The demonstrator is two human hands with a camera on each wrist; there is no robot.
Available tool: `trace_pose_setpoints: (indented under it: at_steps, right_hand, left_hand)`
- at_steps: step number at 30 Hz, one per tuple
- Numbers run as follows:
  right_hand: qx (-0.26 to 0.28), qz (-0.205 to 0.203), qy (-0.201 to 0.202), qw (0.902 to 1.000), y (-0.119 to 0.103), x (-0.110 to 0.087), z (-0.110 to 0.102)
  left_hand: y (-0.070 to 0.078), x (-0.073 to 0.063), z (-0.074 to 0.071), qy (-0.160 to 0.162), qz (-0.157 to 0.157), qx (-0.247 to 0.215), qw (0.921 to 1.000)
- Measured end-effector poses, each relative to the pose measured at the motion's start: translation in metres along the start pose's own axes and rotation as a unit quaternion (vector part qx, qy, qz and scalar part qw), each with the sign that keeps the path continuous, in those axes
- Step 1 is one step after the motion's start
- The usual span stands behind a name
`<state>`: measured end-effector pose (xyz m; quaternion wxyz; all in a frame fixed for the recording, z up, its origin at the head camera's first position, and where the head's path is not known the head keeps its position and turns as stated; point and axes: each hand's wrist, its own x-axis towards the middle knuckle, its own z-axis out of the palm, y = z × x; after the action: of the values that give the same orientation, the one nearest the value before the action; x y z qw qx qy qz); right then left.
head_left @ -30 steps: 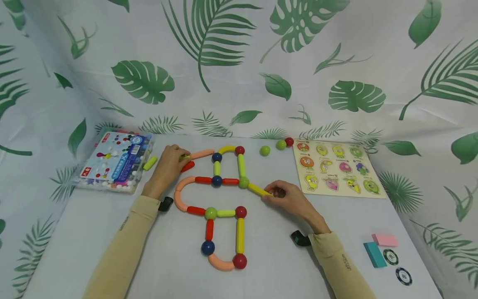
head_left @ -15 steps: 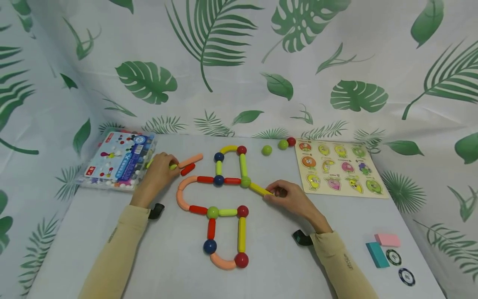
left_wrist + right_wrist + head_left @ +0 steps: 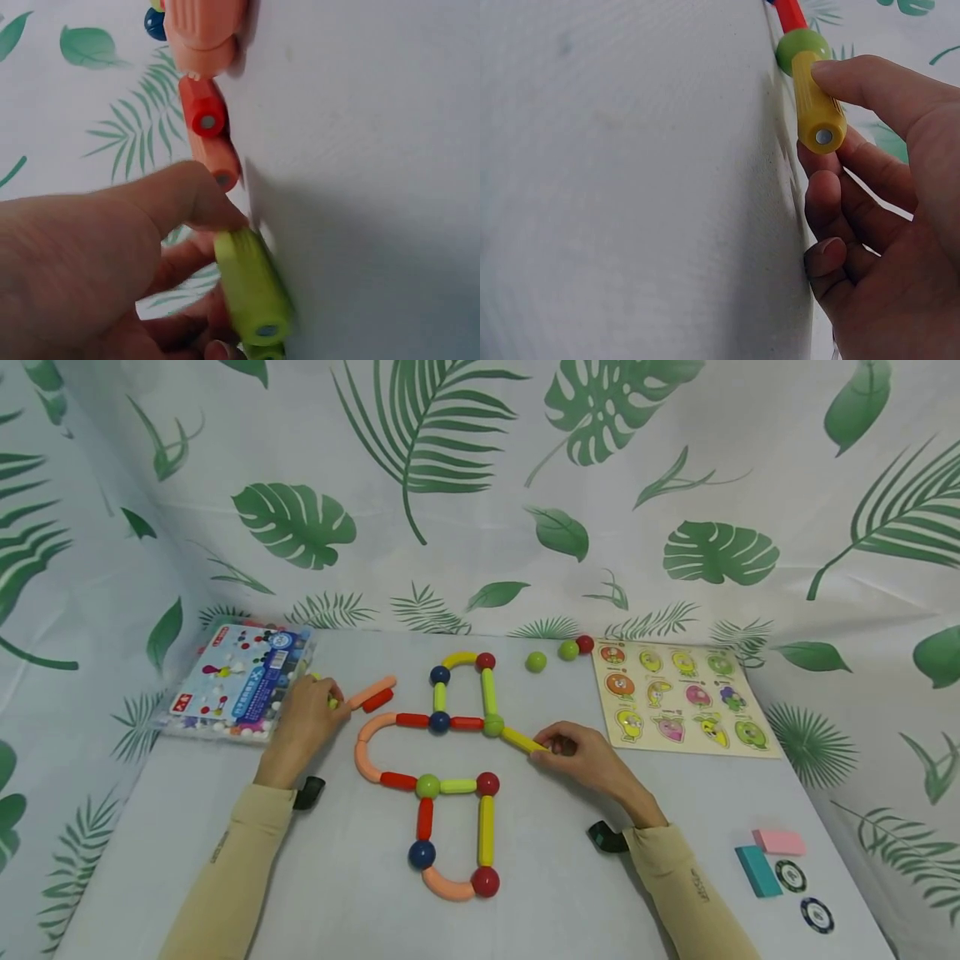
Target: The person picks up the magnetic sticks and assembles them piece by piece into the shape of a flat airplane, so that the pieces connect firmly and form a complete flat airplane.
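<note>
My left hand (image 3: 303,722) pinches a short yellow-green magnetic rod (image 3: 251,289) between thumb and fingers, low over the table. Just beyond its fingertips lie a peach rod (image 3: 372,692) and a red rod (image 3: 377,700), side by side. My right hand (image 3: 581,762) grips the free end of a yellow magnetic rod (image 3: 817,105), thumb on top and fingers beneath. The rod's other end meets a green ball (image 3: 492,725) at the right side of a flat figure of joined rods and balls. A curved peach piece (image 3: 362,752) links the figure's upper and lower loops.
A clear box of pieces with a printed lid (image 3: 232,672) stands at the left. Loose green balls (image 3: 536,662) and a red ball (image 3: 585,645) lie at the back. A fruit puzzle board (image 3: 682,697) is at right, with blocks (image 3: 759,872) and round chips (image 3: 816,915) nearer.
My left hand has moved left and nearer with the yellow-green rod. The peach rod has come away from the blue ball, shifting left beside the red rod. My right hand stays on the yellow rod.
</note>
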<state>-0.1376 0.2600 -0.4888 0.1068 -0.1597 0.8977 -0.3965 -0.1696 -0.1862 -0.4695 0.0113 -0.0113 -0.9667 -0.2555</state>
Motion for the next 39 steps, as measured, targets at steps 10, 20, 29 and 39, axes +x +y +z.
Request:
trace_pose_setpoints:
  at_steps: [10,20,29,39]
  right_hand:
    - [0.0,-0.001,-0.004,1.0,-0.002,0.001,-0.002]
    - [-0.004,-0.004,-0.002,1.0,0.0,0.0,0.0]
    - [0.005,-0.001,-0.007,1.0,-0.002,0.0,-0.002]
    - [0.019,0.01,-0.001,0.9998,0.002,-0.001,-0.006]
  left_hand:
    - [0.004,-0.002,-0.001,0.061,0.024,-0.01,0.9978]
    - [0.004,0.002,0.003,-0.007,0.065,-0.026,0.9975]
    - [0.005,0.004,0.0,0.031,0.095,-0.056,0.9934]
    - [0.053,-0.008,0.003,0.001,0.172,-0.079,0.9819]
